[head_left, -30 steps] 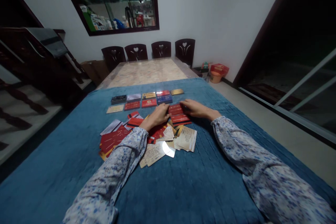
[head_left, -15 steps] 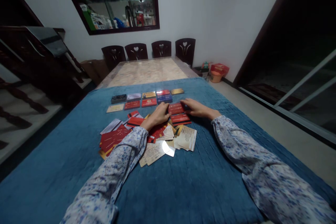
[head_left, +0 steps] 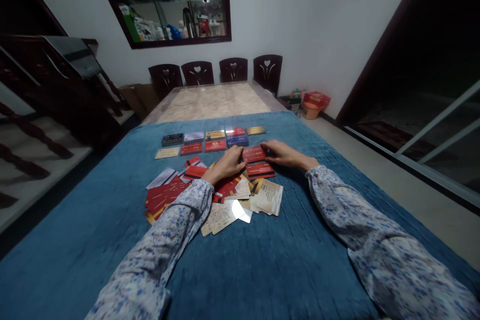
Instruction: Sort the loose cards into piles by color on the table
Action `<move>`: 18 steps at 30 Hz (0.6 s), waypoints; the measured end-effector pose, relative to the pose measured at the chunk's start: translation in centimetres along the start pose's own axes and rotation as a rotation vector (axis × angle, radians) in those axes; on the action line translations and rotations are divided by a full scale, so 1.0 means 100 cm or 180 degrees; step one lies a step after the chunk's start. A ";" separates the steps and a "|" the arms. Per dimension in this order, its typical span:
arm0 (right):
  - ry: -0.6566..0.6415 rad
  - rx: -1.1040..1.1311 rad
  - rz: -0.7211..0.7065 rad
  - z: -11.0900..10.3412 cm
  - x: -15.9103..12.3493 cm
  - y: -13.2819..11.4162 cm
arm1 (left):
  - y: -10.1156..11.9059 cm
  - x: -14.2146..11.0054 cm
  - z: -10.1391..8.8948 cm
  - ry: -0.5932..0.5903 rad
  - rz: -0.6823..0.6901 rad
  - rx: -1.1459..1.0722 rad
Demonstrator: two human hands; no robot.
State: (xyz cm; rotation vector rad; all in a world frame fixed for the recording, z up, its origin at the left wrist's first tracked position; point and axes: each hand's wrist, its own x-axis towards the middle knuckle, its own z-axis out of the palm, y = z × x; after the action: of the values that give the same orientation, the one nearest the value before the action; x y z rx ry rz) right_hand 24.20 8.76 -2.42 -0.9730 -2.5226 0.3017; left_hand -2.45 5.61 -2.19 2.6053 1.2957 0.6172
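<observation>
A red card (head_left: 254,153), perhaps the top one of a small stack, lies between my two hands. My left hand (head_left: 227,164) grips its left edge with bent fingers and thumb, while my right hand (head_left: 285,154) grips the right edge. Just below it lies another red card with a black stripe (head_left: 260,171). Under and around my left forearm spreads a loose heap of red cards (head_left: 165,193), cream cards (head_left: 223,216) and gold ones. Beyond my hands stand neat rows of card stacks, among them a black stack (head_left: 172,139), a blue stack (head_left: 237,140) and a red stack (head_left: 215,146).
A blue cloth (head_left: 300,250) covers the near part of the table; the far part is bare marble-patterned top (head_left: 213,102). Several dark chairs (head_left: 197,74) stand at the far end. An orange bucket (head_left: 310,110) sits on the floor to the right.
The whole view has shifted slightly, so things sit a little further right. Both hands stay at the red card's edges, with hardly any movement.
</observation>
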 end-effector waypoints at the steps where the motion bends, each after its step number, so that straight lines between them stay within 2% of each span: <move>1: 0.0000 0.0026 0.0005 -0.001 0.000 -0.001 | -0.001 0.000 0.000 0.0004 0.0003 0.0001; 12: -0.0156 -0.0083 0.0044 -0.011 0.000 -0.009 | -0.001 0.001 -0.005 -0.0098 -0.0124 0.0024; 18: -0.0194 -0.0123 0.0069 -0.016 -0.001 -0.014 | 0.001 0.000 -0.008 -0.0144 -0.0019 0.0040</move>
State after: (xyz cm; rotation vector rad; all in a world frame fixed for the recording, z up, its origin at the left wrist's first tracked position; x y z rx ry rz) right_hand 24.15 7.71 -0.58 -1.0213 -2.5832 0.2945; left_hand -2.77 5.53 -1.41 2.6088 1.2975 0.5475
